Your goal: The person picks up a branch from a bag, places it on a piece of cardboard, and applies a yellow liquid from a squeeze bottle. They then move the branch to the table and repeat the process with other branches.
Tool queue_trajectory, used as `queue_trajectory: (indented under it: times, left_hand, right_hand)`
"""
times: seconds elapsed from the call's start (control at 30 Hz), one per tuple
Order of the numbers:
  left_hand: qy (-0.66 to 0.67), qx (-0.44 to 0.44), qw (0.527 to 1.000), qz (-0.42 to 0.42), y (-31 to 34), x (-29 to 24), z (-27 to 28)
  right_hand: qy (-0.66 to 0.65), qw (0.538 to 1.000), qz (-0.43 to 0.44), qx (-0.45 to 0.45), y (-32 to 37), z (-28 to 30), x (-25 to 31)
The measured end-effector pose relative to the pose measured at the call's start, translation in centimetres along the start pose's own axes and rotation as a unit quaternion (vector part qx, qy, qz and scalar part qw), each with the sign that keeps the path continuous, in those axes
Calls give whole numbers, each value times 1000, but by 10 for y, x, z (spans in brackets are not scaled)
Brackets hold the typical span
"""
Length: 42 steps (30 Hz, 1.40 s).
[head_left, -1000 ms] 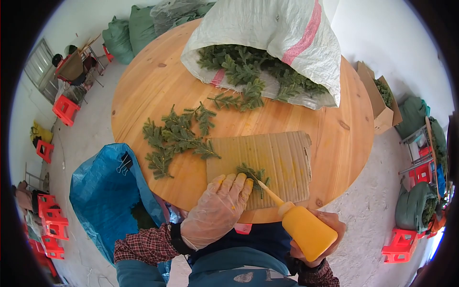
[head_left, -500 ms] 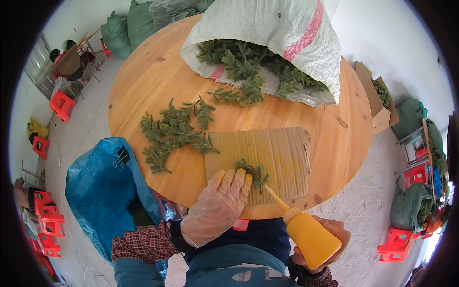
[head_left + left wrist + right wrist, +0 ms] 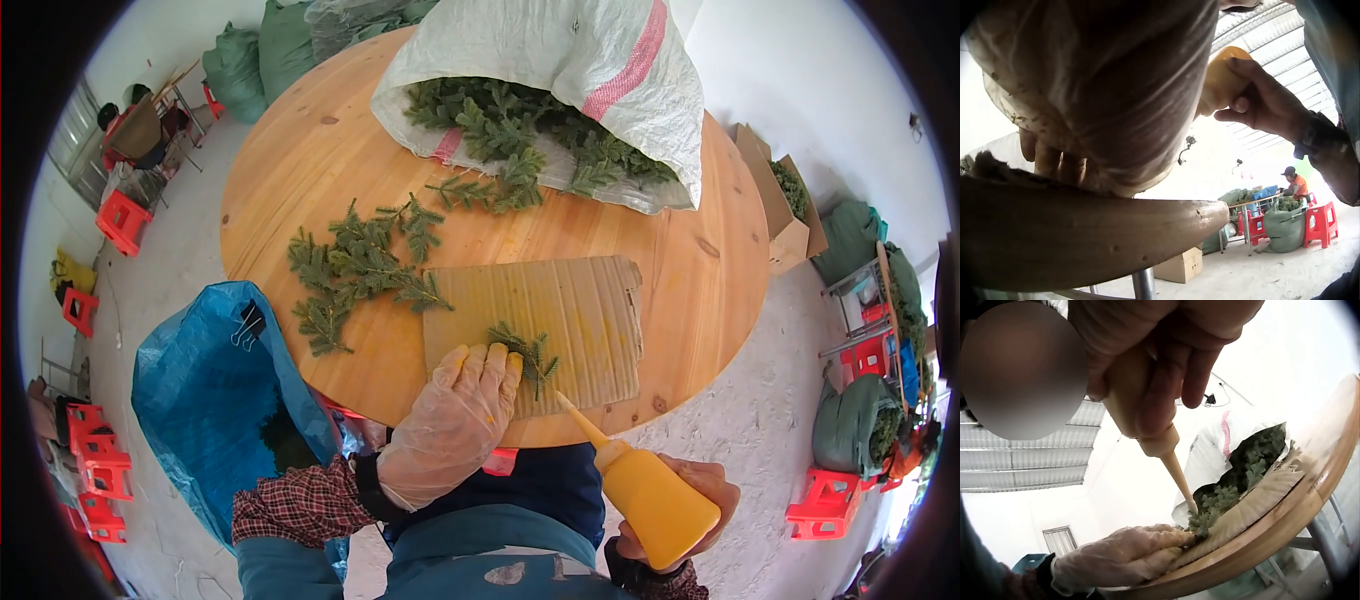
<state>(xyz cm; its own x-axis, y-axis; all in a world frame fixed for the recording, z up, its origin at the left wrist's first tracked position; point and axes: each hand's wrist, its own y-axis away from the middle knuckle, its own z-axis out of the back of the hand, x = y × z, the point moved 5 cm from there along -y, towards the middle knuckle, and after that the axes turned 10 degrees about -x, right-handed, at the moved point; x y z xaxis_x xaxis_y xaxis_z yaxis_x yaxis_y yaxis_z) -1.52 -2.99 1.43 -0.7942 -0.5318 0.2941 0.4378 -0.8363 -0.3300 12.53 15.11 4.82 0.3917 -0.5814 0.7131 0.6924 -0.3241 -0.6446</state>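
My gloved left hand (image 3: 448, 425) lies palm down on the cardboard (image 3: 590, 330), its yellow-stained fingers holding a small fir sprig (image 3: 538, 362) by one end. Leaves of the sprig stick out to the right of the fingertips. My bare right hand (image 3: 703, 490) grips a yellow squeeze bottle (image 3: 660, 508), tilted with its long nozzle toward the sprig. In the head view the nozzle tip is just below and right of the sprig; in the right wrist view it overlaps the greenery (image 3: 1207, 515). The thumb of the left hand (image 3: 1125, 556) is hard to make out.
Loose fir branches (image 3: 360, 262) lie left of the cardboard on the round wooden table (image 3: 280, 200). A white woven sack (image 3: 540, 40) of branches lies open at the back. A blue bag (image 3: 190, 370) stands at the table's left edge. Red stools (image 3: 825, 505) are farther out.
The bottle has moved down and slightly right, its nozzle tip drawing back from the sprig. My left hand keeps its hold on the sprig. The head view has shifted a little.
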Motion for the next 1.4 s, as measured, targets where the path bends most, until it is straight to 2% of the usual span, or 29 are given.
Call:
queue_trajectory:
  times: [0.2,0.3,0.33,0.4,0.43,0.47,0.57,0.7,0.73,0.8,0.83,0.9,0.97,1.03,1.1,1.2,1.23,1.33,1.4]
  left_hand:
    - [10,2,1000,4,0,4,1]
    - [117,-26,991,57,-3,21,9]
    - [113,-27,992,55,-8,24,11]
    - [147,-84,982,81,-21,34,22]
    - [162,-112,976,94,-24,38,27]
    - [157,-113,977,93,-26,38,24]
    - [159,-36,986,19,-31,30,-3]
    - [133,-27,991,23,-32,44,1]
    - [128,-25,991,23,-30,52,7]
    - [2,-26,996,86,-30,85,29]
    - [-1,-24,996,86,-27,100,30]
    - [-34,-18,986,161,-24,137,31]
    - [-20,-26,986,164,-34,162,28]
    - [-5,-37,985,167,-51,186,17]
    - [72,-46,984,155,-75,201,-9]
    - [73,-48,986,143,-102,210,-59]
    - [73,-51,986,141,-106,213,-67]
    - [58,75,986,136,-118,211,-90]
    - [67,52,987,138,-119,216,-91]
  right_hand:
    - [-3,998,0,-69,7,11,-11]
    - [42,992,-1,-121,14,23,-17]
    - [43,989,-38,-136,16,26,-21]
    - [42,979,-114,-165,23,31,-30]
    - [38,979,-112,-167,26,33,-33]
    - [44,979,-106,-167,30,34,-39]
    - [52,980,-90,-171,31,34,-50]
    - [38,982,-74,-172,21,32,-47]
    - [32,979,-97,-178,21,34,-49]
    - [22,971,-146,-186,21,37,-54]
    - [19,971,-148,-186,21,36,-55]
    - [23,965,-155,-209,21,36,-58]
    - [21,962,-159,-219,21,35,-60]
    - [21,962,-166,-215,23,34,-64]
    - [20,962,-166,-214,24,36,-63]
    - [-35,973,-200,-108,22,33,-57]
    - [-35,973,-198,-111,20,32,-59]
    - [36,960,-173,-217,21,38,-65]
    - [34,959,-176,-219,23,39,-68]
